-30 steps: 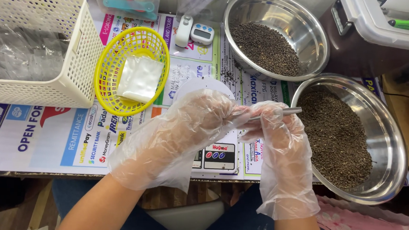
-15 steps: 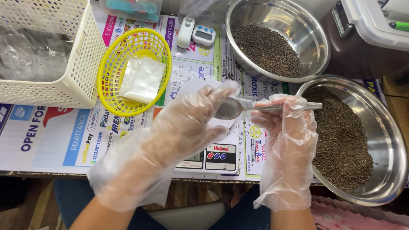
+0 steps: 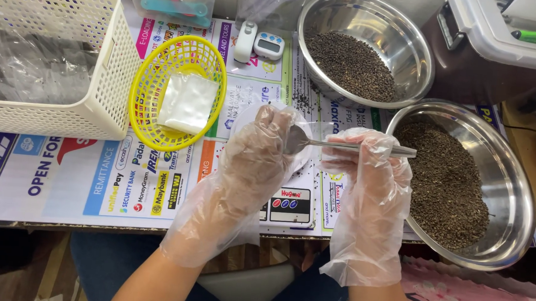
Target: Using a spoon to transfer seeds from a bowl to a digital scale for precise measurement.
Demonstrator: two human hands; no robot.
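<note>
Both my hands wear loose clear plastic gloves. My right hand (image 3: 369,174) grips a metal spoon (image 3: 341,145) by its handle, the bowl pointing left. My left hand (image 3: 258,153) is closed around a small clear bag at the spoon's bowl, over a white scale (image 3: 244,115) that is mostly hidden under it. To the right is a steel bowl (image 3: 511,181) holding dark seeds (image 3: 446,184). A second steel bowl (image 3: 324,13) of the same dark seeds (image 3: 352,63) stands behind it.
A yellow mesh basket (image 3: 155,96) with white packets (image 3: 188,103) stands left of my hands. A white slotted basket (image 3: 116,81) of clear bags fills the far left. A small digital timer (image 3: 267,45) and a lidded plastic box (image 3: 500,34) are at the back.
My right hand has brought the spoon leftwards from over the near seed bowl to my left hand. My left hand has shifted slightly towards the scale and closed around the spoon's bowl.
</note>
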